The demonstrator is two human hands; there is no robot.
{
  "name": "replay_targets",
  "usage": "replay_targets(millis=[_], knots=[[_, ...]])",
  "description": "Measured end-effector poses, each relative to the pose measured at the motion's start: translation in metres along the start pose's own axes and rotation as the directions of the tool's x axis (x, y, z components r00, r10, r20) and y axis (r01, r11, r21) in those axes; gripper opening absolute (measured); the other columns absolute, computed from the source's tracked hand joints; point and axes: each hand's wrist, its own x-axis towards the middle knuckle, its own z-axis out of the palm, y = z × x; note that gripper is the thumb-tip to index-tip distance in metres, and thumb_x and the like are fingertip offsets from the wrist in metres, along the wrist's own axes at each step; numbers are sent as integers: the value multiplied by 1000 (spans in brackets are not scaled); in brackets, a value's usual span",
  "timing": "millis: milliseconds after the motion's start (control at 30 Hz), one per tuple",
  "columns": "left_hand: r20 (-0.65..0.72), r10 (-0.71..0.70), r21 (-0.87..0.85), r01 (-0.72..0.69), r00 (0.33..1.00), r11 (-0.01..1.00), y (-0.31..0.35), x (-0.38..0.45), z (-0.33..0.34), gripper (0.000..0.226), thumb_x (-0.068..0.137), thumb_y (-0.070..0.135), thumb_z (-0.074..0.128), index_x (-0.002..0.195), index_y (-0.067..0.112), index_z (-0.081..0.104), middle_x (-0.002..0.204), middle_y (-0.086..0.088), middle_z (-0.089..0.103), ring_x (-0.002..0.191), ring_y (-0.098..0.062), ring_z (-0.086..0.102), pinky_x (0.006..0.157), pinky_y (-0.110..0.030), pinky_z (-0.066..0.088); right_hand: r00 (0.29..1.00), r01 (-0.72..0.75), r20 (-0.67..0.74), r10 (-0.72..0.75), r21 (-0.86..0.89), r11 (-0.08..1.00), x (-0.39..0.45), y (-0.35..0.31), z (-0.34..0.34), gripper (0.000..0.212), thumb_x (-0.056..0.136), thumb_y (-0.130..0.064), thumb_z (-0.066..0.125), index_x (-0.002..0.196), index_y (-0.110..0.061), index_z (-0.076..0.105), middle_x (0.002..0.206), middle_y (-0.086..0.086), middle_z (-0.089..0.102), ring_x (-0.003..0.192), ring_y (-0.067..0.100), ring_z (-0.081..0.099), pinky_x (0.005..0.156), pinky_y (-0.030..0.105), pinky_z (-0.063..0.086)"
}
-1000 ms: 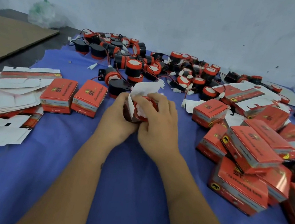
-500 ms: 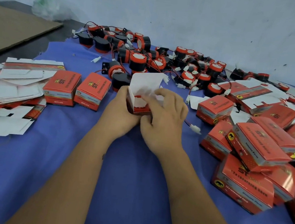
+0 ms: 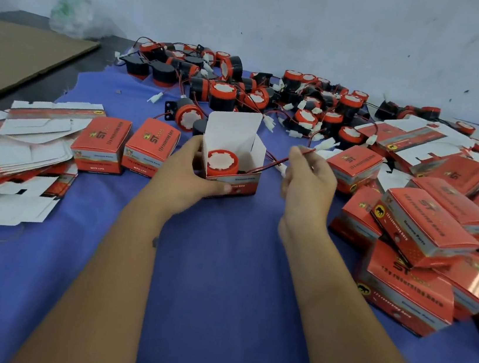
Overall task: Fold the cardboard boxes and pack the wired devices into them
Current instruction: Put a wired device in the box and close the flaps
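Both hands are busy just above the middle of the frame. Her or his left hand (image 3: 190,174) is wrapped round the near left corner of the open box (image 3: 231,161), thumb across its red front, holding it on the blue cloth (image 3: 217,286). To the right, the right hand (image 3: 309,179) pinches the red-and-black wire (image 3: 268,162) between thumb and fingertips, lifted a little off the cloth, with the white plug (image 3: 281,168) hanging near the palm.

Inside the box sits the device (image 3: 223,162), tucked toward its left side. Its round red-rimmed white face points up and slightly toward the camera, so I'd judge its axis runs near upright, while the wire trails out over the right wall toward the right of the frame. The box's tall white lid flap stands up at the back, away from the viewer.

What I'd worry about is that wire. If the lid comes down while the lead lies over the wall, it would be pinched or would keep the flap from tucking. Pulling on it could also tip the device or drag the light box sideways out of the left hand's grip.

Finished boxes (image 3: 429,226) pile up at the right, two closed boxes (image 3: 126,147) stand left of the hands, flat blanks (image 3: 15,143) lie at far left, and loose devices (image 3: 245,89) crowd the upper middle.
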Motion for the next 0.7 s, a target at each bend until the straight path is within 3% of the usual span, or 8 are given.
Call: replay_targets(millis=[100, 233, 300, 367, 433, 533, 633, 700], knots=[[128, -29, 19, 27, 991, 999, 2, -1, -8, 71, 72, 14, 86, 126, 42, 49, 122, 15, 65, 113, -3, 59, 91, -25, 48, 980, 195, -27, -195, -12, 981, -3, -10, -2, 14, 96, -11, 59, 81, -14, 58, 61, -6, 51, 51, 5, 43, 53, 19, 39], [293, -37, 47, 24, 956, 999, 4, 0, -10, 74, 70, 11, 86, 124, 50, 53, 118, 18, 69, 110, -2, 64, 97, -31, 50, 804, 593, 184, -565, -321, 739, -15, -12, 3, 15, 92, -13, 59, 81, -21, 53, 63, -12, 55, 59, 6, 50, 56, 26, 44], [337, -27, 29, 18, 941, 999, 3, -1, -10, 77, 71, 7, 85, 130, 44, 52, 120, 16, 69, 112, -3, 63, 96, -29, 51, 696, 709, 341, -632, -465, 530, -17, -7, 5, 8, 89, -12, 56, 83, -16, 54, 68, -3, 52, 66, 18, 49, 61, 39, 45], [362, -10, 20, 3, 932, 1000, 2, -2, -9, 73, 75, 11, 84, 129, 47, 51, 117, 19, 68, 109, 0, 64, 89, -21, 52, 594, 778, 483, -643, -547, 308, -16, -1, 6, 4, 83, -9, 57, 81, -13, 57, 68, 0, 45, 71, 23, 44, 68, 41, 41], [320, -31, -9, 35, 947, 999, 8, 5, 1, 59, 80, 19, 76, 127, 45, 51, 112, 20, 69, 110, 2, 63, 83, -14, 51, 577, 792, 552, -602, -557, 249, -15, 3, 6, 4, 79, -12, 57, 82, -14, 59, 69, -2, 40, 73, 24, 42, 74, 35, 34], [192, -56, -22, 62, 980, 998, 5, 13, 16, 35, 94, 23, 60, 125, 34, 50, 110, 16, 65, 131, -19, 52, 100, -27, 40, 673, 739, 545, -500, -529, 416, -15, 4, 5, 12, 84, -15, 53, 90, -21, 62, 73, 1, 54, 80, 27, 50, 80, 28, 33], [155, -63, 46, 57, 986, 997, 4, 7, 28, 60, 73, 55, 61, 130, 50, 47, 129, 11, 61, 132, -27, 47, 112, -47, 35, 811, 518, 503, -298, -383, 765, -20, -3, 8, 24, 78, -18, 52, 95, -26, 67, 94, 15, 67, 102, 27, 56, 94, 43, 45], [127, -78, -10, 80, 989, 997, 2, 5, 29, 70, 61, 61, 63, 128, 52, 48, 130, 12, 61, 132, -30, 45, 112, -50, 36, 850, 251, 503, -155, -128, 960, -20, -13, 6, 24, 83, -25, 53, 94, -18, 73, 99, 17, 71, 106, 21, 63, 89, 34, 53]])
